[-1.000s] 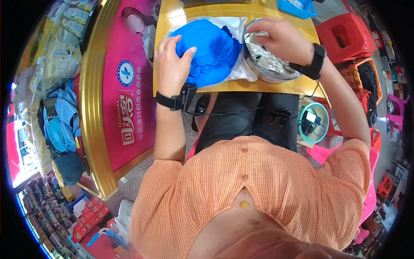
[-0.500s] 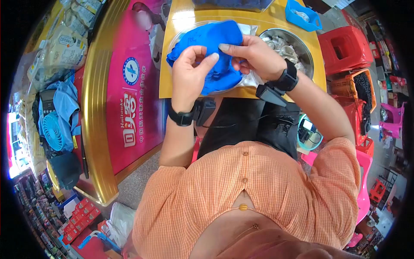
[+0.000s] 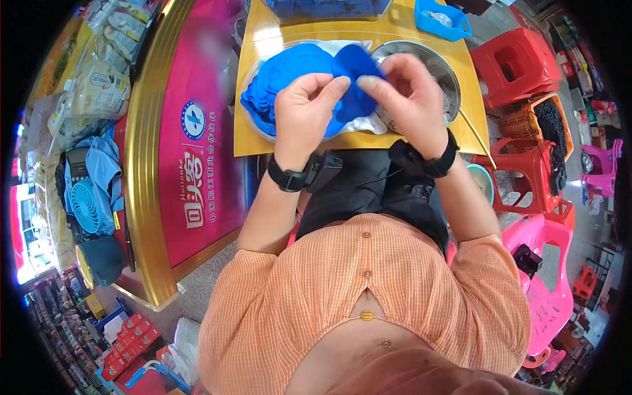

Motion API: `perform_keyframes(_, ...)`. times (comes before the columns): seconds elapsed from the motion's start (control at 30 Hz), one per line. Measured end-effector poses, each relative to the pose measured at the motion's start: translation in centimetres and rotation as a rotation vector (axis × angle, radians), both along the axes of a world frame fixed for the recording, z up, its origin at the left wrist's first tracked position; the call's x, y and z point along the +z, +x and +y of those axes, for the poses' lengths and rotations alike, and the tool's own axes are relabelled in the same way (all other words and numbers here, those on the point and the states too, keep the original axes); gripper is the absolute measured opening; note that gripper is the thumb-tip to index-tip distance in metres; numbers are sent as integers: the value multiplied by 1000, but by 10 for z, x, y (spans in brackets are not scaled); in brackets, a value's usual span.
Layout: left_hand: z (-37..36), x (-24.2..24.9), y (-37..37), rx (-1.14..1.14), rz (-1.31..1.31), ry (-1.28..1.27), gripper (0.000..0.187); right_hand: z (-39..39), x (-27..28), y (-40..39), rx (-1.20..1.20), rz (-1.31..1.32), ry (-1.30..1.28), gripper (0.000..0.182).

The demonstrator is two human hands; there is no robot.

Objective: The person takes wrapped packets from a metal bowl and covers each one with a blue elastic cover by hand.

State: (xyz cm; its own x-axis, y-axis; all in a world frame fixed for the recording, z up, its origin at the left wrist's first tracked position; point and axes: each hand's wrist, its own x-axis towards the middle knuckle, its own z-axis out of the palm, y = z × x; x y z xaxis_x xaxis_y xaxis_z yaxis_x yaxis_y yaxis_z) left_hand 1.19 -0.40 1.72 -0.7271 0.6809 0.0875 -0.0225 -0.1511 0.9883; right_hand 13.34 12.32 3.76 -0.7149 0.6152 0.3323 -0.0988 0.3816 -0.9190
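Observation:
A flat blue piece (image 3: 357, 58), thin like cloth with a rounded edge, is held up between my hands over the table. My left hand (image 3: 303, 118) pinches its left side between thumb and fingers. On its right side, my right hand (image 3: 418, 112) grips with the thumb in front and fingers curled, slightly blurred. Just behind my left hand, a heap of similar blue pieces (image 3: 289, 66) lies in a round, clear-rimmed tray. White cloth or plastic (image 3: 368, 125) shows under the held piece. Beyond my right hand stands a metal bowl (image 3: 453, 78), its contents mostly covered by the hand.
At the back of the yellow table (image 3: 398, 29) are a clear bin (image 3: 329, 8) of blue pieces and a small blue basket (image 3: 442, 26). A thin stick (image 3: 477, 135) lies at the right edge. Red stools (image 3: 517, 69) stand right; a pink, gold-edged counter (image 3: 197, 131) stands left.
The blue piece has moved right, off the heap, and turned more upright. My right hand has shifted right and tilted up. The view has shifted slightly, showing the stick.

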Motion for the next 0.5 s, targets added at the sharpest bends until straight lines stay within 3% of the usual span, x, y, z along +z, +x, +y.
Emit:
perform_keyframes(0.13,13,15,24,-55,-26,1,16,-13,-5,18,-40,154,-19,35)
perform_keyframes(0.2,19,22,35,-72,-9,40,17,-17,-4,29,-256,303,102,38)
perform_keyframes(0.33,27,31,48,-163,-76,22,21,-11,1,50,-145,238,179,29)
perform_keyframes(0.37,29,33,51,-223,-137,31,23,-11,4,50,-116,257,-28,22)
perform_keyframes(0.4,32,35,53,-232,-125,26,23,-9,6,54,-126,270,-31,22)
perform_keyframes(0.47,38,35,54,-376,-393,41,24,-1,9,63,-1,163,-386,21)
perform_keyframes(0.5,41,33,57,-377,-404,42,24,3,7,67,-5,138,-335,18)
